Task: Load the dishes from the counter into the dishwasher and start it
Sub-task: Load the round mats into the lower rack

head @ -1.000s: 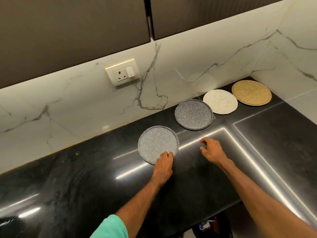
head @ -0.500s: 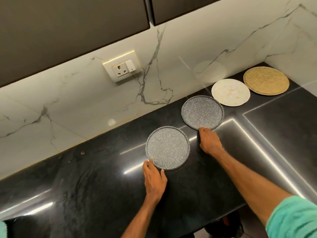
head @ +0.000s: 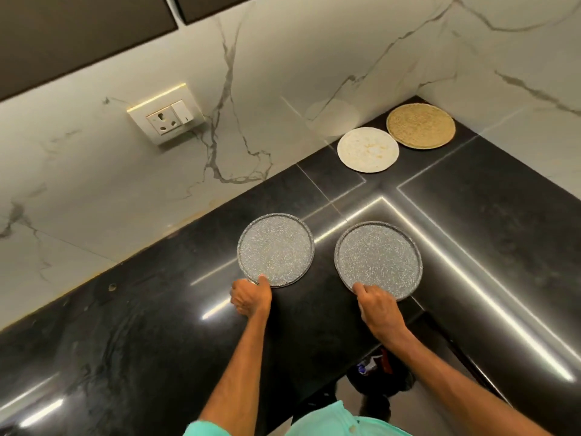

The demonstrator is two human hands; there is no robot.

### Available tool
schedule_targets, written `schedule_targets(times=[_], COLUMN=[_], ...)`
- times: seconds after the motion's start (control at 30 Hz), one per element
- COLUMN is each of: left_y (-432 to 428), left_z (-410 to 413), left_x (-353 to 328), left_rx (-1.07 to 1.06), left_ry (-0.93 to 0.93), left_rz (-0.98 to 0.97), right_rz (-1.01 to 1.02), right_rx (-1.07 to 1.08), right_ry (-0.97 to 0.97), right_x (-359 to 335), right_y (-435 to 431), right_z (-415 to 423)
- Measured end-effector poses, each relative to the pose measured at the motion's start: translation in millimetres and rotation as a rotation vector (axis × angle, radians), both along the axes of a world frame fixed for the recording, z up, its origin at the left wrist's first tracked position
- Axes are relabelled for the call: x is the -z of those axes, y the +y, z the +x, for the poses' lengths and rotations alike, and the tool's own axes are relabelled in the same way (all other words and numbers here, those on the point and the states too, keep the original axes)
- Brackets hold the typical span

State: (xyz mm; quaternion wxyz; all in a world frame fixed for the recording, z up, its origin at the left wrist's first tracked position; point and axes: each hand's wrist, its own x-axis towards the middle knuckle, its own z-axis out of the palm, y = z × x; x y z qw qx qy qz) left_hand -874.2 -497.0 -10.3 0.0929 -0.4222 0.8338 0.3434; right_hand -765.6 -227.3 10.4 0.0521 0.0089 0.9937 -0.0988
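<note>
White, grey-veined marble walls [head: 283,73] meet in a corner beneath dark upper cabinets [head: 78,36], a cream socket with switch [head: 166,118] is set into one wall, and the glossy black stone table [head: 125,341] mirrors bright strip lights [head: 456,256].

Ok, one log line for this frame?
left hand: pinches left grey plate rim | right hand: pinches right grey plate rim | both plates: on counter | white plate, tan plate: untouched

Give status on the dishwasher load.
Done: nothing; all four plates sit on the counter. In hand: left-hand grip holds the near rim of the left grey plate, right-hand grip the right grey plate. Left: white plate, tan plate, loading, starting; dishwasher not in view.
</note>
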Motion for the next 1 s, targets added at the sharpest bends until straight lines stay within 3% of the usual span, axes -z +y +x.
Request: schedule_targets(times=[0.17, 0.33, 0.57, 0.7, 0.83, 1.0], left_y=[-4.8, 10.2, 44.3, 71.9, 87.3, 98.5], left_z=[-6.3, 20.0, 72.9, 95.3, 106.1, 110.7], left_x=[-10.6, -41.1, -55.5, -57.6, -62.5, -59.9], left_rx=[-0.016, -0.075, -0.058, 0.071, 0.123, 0.132], left_ry=[-0.082, -0.038, 0.05, 0.019, -0.02, 0.001], left_rz=[0.089, 0.271, 0.874, 0.905, 1.054, 0.865], right_rz=[-0.043, -0.139, -0.291, -0.238, -0.236, -0.382], right_rx=[0.076, 0.085, -0.014, -0.141, -0.178, -0.072], right_ry=[-0.086, 0.006, 0.325, 0.252, 0.191, 0.233], right_x=[-11.8, -24.1, -58.0, -44.6, -30.4, -41.7], right_y=[1.1, 12.7, 3.6, -14.9, -18.2, -4.4], right_z=[15.4, 34.6, 50.1, 63.2, 80.8, 86.6])
